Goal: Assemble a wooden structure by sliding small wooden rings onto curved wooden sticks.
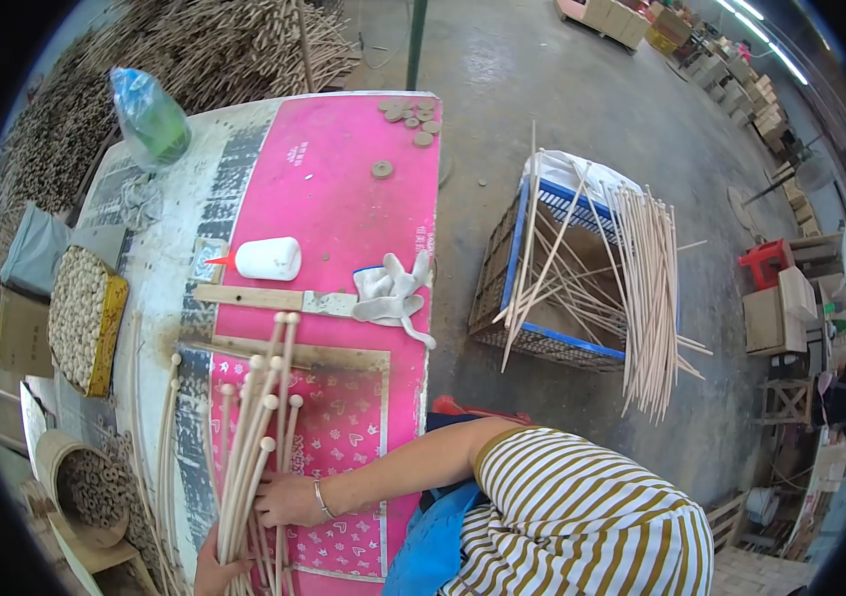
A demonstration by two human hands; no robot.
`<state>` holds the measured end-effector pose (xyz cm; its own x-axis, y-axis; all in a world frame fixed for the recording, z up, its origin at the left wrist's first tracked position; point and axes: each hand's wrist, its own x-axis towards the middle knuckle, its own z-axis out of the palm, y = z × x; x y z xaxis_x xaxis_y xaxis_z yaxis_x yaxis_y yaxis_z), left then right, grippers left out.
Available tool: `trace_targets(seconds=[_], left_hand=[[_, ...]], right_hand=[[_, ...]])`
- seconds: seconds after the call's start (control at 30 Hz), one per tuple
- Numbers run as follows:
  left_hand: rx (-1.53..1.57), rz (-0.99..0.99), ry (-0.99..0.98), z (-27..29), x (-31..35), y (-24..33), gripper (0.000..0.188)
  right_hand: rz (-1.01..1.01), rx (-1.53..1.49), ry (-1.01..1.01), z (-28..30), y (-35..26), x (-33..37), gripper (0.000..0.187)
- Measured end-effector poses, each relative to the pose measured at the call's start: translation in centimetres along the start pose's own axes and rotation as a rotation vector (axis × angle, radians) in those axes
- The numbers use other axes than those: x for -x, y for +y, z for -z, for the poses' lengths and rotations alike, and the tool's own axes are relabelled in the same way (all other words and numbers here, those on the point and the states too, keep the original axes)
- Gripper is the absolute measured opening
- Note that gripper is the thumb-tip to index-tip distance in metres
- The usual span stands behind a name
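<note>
A bundle of long pale wooden sticks with round ball ends (244, 447) stands out over the table, ball ends pointing away from me. My left hand (214, 570) is closed around its lower part, partly cut off by the picture's lower edge. My right hand (286, 500), with a bracelet at the wrist, grips the sticks from the right side, its fingertips partly hidden among them. More ball-ended sticks (170, 417) lie to the left of the bundle. Beneath is a pink patterned sheet (343, 477) on the table.
Beyond the sticks lie a white glue bottle with a red tip (269, 259), a wooden strip (249, 297), and a white glove (393, 290). A yellow box of wooden balls (85, 308) sits left. To the right, a blue-rimmed crate (572, 343) holds plain sticks (646, 298).
</note>
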<state>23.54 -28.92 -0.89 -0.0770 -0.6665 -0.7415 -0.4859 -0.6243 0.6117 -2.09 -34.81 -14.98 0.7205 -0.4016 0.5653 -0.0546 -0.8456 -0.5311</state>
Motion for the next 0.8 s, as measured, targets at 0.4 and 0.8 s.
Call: trace_targets(seconds=[0.4, 0.8], left_hand=[[-0.002, 0.016, 0.226, 1.8, -0.4, -0.4, 0.061], [-0.398, -0.292, 0.698, 2.9, -3.3, -3.8, 0.078]], right_hand=[[-0.067, -0.148, -0.151, 7.8, -0.4, -0.4, 0.045], [-0.141, 0.143, -0.22, 6.9, 2.5, -3.8, 0.056]])
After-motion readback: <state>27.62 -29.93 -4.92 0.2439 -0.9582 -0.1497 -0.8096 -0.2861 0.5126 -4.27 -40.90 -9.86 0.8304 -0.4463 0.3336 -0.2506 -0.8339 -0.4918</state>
